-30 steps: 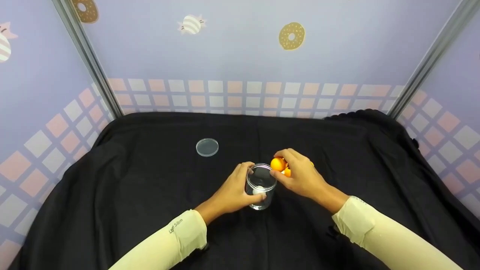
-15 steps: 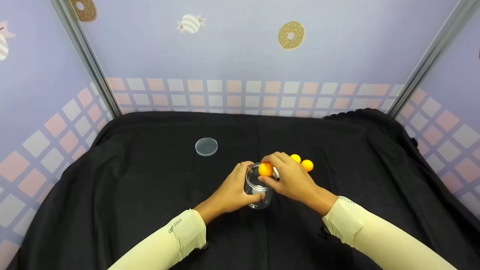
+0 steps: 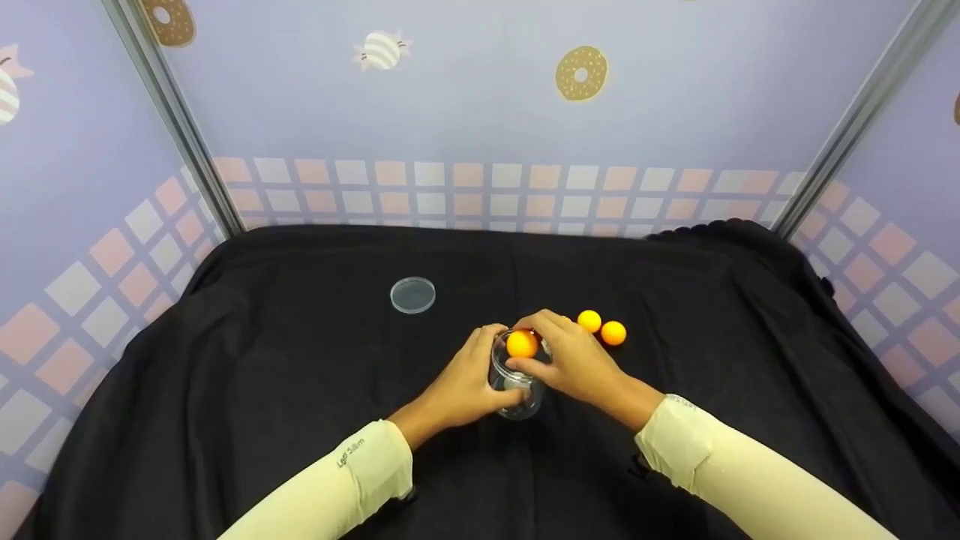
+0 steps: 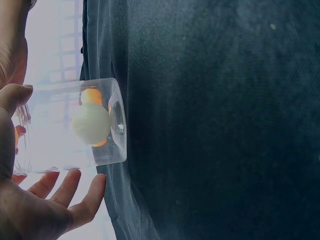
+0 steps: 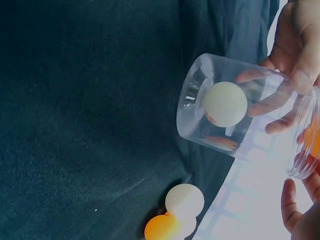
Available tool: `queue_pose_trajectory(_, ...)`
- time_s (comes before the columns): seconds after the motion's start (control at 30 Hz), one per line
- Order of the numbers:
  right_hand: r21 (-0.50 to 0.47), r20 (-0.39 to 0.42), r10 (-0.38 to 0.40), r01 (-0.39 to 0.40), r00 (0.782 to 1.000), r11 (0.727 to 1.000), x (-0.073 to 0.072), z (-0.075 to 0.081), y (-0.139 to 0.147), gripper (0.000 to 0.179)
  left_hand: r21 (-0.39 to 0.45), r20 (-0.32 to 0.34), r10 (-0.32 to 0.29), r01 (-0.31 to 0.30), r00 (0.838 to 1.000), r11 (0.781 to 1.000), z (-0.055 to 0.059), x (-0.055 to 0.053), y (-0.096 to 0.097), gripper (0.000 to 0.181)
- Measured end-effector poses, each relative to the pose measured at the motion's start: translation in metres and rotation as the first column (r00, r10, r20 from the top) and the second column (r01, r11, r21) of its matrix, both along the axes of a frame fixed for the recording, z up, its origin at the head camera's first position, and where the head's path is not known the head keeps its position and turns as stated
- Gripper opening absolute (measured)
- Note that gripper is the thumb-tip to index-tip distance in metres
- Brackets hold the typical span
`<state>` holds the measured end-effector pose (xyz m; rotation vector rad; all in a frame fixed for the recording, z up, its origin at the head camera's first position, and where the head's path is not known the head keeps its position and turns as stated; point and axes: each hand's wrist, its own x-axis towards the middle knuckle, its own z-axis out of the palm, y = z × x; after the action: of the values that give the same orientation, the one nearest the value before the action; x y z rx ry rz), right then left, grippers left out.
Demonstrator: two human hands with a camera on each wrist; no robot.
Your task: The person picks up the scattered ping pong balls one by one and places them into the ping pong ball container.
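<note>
My left hand (image 3: 465, 382) grips a clear plastic jar (image 5: 250, 137) that stands upright on the black cloth. Inside the jar, near its base, lies a white ping-pong ball (image 5: 226, 104). At the jar's open mouth, my right hand (image 3: 577, 360) pinches an orange ping-pong ball (image 3: 521, 344) between thumb and fingers. Just beyond the right hand, two orange balls (image 3: 613, 333) rest on the cloth, with part of another orange one showing beside them. The right wrist view also shows a white ball (image 5: 184, 200) outside the jar, against other balls.
A round clear lid (image 3: 413, 295) lies flat on the black cloth (image 3: 337, 330), behind and left of the jar. Patterned lilac walls (image 3: 480, 97) enclose the back and both sides.
My right hand has moved left with the orange ball, from beside the jar to its mouth. Orange balls behind that hand have come into sight. The left hand keeps its place on the jar.
</note>
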<state>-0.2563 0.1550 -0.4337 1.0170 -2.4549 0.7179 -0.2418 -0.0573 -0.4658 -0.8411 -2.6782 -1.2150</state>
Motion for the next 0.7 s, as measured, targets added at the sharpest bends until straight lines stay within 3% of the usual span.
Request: queue_pose_trajectory(0.7, 0.012, 0.008, -0.006, 0.006, 1.0, 1.0, -0.0002, 0.0002, 0.0008, 0.048, 0.008, 0.009, -0.005, 0.005, 1.0, 1.0, -0.0007, -0.0003, -0.0003, 0.084)
